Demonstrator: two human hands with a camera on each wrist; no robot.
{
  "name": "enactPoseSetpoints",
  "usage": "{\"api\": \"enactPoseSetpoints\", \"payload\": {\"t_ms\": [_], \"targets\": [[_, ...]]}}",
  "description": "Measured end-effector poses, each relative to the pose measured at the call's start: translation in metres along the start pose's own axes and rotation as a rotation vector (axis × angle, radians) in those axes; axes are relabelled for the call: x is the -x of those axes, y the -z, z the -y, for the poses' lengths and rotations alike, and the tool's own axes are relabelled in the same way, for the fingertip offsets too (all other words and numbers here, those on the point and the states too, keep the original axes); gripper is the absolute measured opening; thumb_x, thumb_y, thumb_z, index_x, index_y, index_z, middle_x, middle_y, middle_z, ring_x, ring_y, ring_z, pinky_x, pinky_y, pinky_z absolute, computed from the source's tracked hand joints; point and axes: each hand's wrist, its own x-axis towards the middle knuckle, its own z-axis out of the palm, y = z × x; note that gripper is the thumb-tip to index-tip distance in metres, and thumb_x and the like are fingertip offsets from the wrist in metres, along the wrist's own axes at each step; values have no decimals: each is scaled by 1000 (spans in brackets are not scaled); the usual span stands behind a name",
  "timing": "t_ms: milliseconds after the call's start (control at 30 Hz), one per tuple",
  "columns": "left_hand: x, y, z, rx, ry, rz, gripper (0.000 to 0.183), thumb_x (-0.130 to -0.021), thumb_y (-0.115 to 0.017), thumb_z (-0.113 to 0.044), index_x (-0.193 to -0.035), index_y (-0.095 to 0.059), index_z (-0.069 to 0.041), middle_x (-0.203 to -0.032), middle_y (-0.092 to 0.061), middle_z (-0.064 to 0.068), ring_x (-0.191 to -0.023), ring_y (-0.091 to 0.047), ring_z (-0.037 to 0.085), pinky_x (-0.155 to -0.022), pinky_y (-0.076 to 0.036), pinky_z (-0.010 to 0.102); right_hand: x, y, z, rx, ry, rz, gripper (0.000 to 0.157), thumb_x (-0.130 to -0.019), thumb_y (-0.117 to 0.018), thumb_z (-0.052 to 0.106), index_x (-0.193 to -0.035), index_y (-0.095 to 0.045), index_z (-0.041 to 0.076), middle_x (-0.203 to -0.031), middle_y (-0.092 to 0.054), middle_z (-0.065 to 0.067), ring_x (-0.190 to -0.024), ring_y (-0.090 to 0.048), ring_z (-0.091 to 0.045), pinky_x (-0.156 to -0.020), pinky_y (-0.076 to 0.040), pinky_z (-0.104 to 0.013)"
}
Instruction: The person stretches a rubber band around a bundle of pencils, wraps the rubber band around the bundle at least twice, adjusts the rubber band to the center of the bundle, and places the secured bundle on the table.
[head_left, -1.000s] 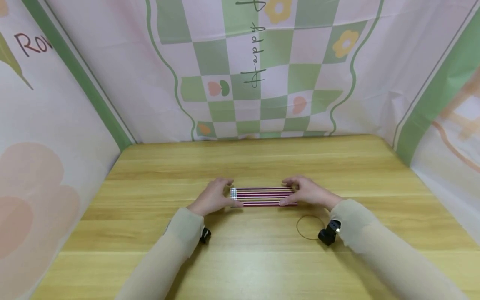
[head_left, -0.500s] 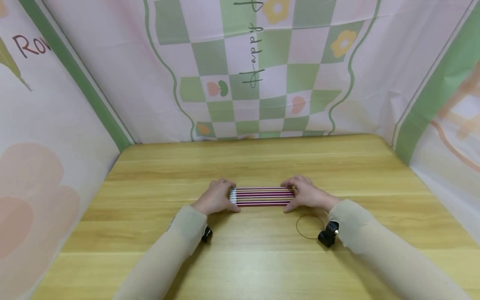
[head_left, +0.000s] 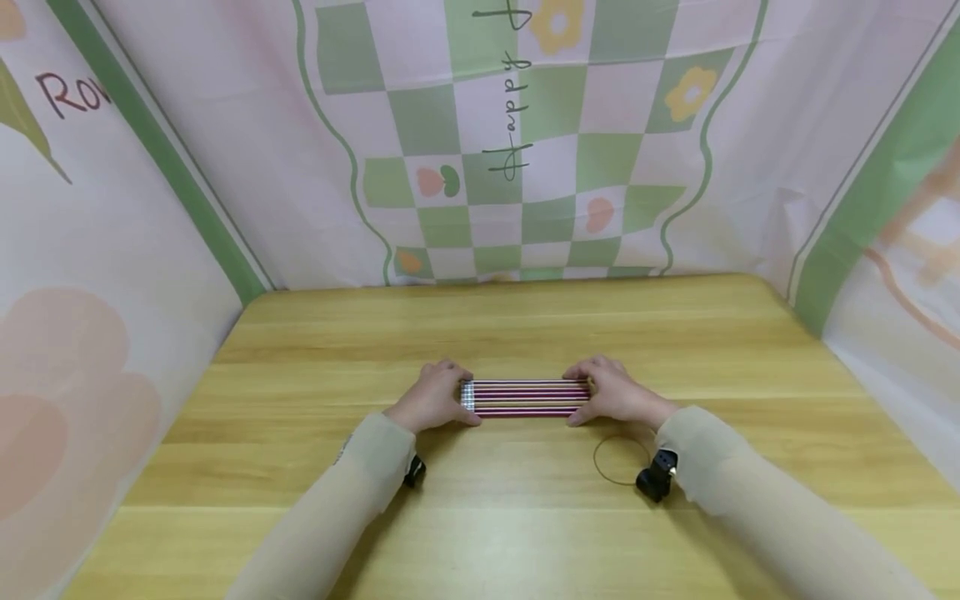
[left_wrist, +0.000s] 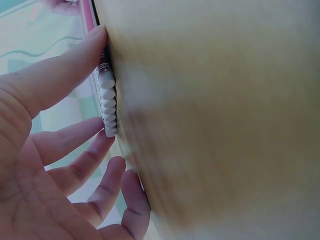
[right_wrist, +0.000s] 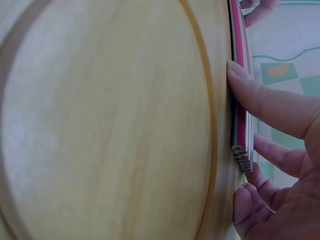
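Note:
A flat row of several striped pencils [head_left: 525,398], dark red and pale, lies side by side across the middle of the table. Their silver ferrules point left, and white erasers [left_wrist: 108,94] show in the left wrist view. My left hand [head_left: 433,396] grips the eraser end, thumb at the near side and fingers at the far side. At the other end my right hand [head_left: 615,392] holds the row the same way. Bare pencil ends [right_wrist: 242,159] show between its thumb and fingers in the right wrist view.
A thin tan rubber band [head_left: 595,457] lies on the wooden table [head_left: 495,517], just in front of the right hand and beside the black wrist camera [head_left: 657,475]. A patterned cloth [head_left: 555,158] hangs behind the table's back edge.
The thumbs, earlier lying over the pencils, have moved to the near edge of the row. The pencils sit closer together, and both hands now clasp the ends.

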Motion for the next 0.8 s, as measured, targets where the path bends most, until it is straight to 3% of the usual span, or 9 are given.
{"api": "enactPoseSetpoints", "payload": {"t_ms": [533,800], "targets": [[-4,7,-1,-52,-22,37,71,-76,-87,-34,-133,-58,-4,-138,-54,13,-124,-45,33,-110,-46,45,-7,3,4,38,0,28,58,-71,-90,23,-117,-63,0,-119,-54,-20,-113,-41,-38,-98,-39,-56],[-5,6,-2,-47,-43,72,55,-81,-83,-32,-125,-64,-6,-131,-57,12,-124,-47,32,-112,-44,44,-6,2,3,59,37,23,48,-72,-89,22,-108,-65,0,-108,-59,-16,-106,-44,-34,-93,-39,-50]]}}
